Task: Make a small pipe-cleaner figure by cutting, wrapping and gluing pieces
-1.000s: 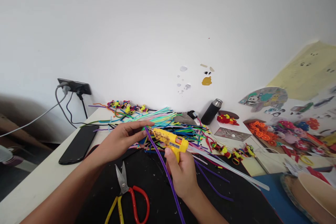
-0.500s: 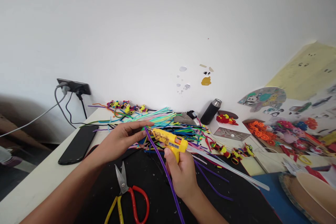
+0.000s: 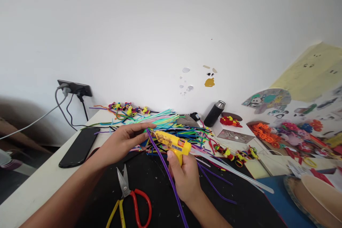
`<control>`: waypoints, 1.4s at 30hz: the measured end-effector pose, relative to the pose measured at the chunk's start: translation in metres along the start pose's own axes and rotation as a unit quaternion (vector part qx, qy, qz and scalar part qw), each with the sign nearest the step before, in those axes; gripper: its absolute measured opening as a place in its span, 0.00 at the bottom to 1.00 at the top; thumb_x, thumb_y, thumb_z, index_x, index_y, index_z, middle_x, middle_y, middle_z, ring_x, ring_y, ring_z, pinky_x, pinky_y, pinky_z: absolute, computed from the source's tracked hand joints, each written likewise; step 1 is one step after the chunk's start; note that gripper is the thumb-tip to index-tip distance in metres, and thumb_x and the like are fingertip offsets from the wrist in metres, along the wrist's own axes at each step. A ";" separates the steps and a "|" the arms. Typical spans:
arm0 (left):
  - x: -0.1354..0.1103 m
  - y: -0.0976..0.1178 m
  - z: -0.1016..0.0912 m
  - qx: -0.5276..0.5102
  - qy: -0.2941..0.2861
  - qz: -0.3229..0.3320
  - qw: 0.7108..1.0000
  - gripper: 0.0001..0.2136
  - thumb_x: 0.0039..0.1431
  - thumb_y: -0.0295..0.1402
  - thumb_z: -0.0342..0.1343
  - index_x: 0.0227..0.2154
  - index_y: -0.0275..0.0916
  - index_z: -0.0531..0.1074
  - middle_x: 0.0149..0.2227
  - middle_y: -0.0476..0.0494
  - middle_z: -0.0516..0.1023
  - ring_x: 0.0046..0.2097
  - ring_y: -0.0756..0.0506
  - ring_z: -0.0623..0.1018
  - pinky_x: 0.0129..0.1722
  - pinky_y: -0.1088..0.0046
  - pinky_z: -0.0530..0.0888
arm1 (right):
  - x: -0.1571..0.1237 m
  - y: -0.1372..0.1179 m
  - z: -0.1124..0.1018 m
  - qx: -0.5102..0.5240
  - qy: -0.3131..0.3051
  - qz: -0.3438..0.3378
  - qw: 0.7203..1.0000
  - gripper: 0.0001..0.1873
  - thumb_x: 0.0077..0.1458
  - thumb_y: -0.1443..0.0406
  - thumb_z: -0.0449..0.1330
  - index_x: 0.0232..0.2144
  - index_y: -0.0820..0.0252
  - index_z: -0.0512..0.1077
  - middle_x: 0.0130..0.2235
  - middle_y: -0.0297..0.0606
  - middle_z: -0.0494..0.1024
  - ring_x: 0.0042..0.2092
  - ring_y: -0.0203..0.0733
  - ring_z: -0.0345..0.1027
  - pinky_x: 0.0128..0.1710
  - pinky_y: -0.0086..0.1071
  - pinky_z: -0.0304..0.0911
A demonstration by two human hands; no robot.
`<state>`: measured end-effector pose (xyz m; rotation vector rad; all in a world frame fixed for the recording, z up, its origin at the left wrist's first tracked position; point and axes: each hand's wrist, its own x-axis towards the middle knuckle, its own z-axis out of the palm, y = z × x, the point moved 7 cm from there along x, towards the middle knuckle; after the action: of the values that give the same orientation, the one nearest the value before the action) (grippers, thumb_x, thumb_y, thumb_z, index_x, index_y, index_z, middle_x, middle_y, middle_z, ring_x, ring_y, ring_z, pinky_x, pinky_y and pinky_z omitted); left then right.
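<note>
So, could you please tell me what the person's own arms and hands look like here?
The left hand and the right hand are bare: no gloves, rings or watch show. The left forearm and the right forearm are bare too, with no sleeve in view up to the picture's edge.

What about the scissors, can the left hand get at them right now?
Probably yes. The scissors lie on the black mat close to the left hand, nothing between them. The catch: that hand is pinching the purple pipe cleaner at the glue gun nozzle, so it must let go first.
</note>
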<state>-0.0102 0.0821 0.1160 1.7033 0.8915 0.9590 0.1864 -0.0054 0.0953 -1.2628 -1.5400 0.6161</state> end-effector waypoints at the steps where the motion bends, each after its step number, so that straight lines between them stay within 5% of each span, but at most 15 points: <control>1: 0.000 0.000 0.000 0.001 0.001 -0.001 1.000 0.22 0.63 0.51 0.65 0.54 0.46 0.84 0.54 0.42 0.86 0.52 0.37 0.85 0.50 0.64 0.82 | 0.000 0.000 0.000 0.001 0.001 0.000 1.000 0.26 0.71 0.53 0.53 0.21 0.54 0.59 0.20 0.27 0.59 0.23 0.36 0.53 0.25 0.32 0.49; 42: 0.000 0.002 0.000 0.010 0.000 -0.006 1.000 0.24 0.62 0.54 0.65 0.54 0.45 0.84 0.56 0.41 0.86 0.56 0.35 0.83 0.57 0.59 0.80 | 0.002 -0.010 -0.002 -0.020 0.008 -0.016 1.000 0.26 0.70 0.55 0.54 0.20 0.54 0.57 0.19 0.27 0.57 0.23 0.35 0.52 0.25 0.32 0.50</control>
<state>-0.0096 0.0815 0.1181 1.7134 0.9133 0.9454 0.1842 -0.0073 0.1048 -1.2665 -1.5639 0.5562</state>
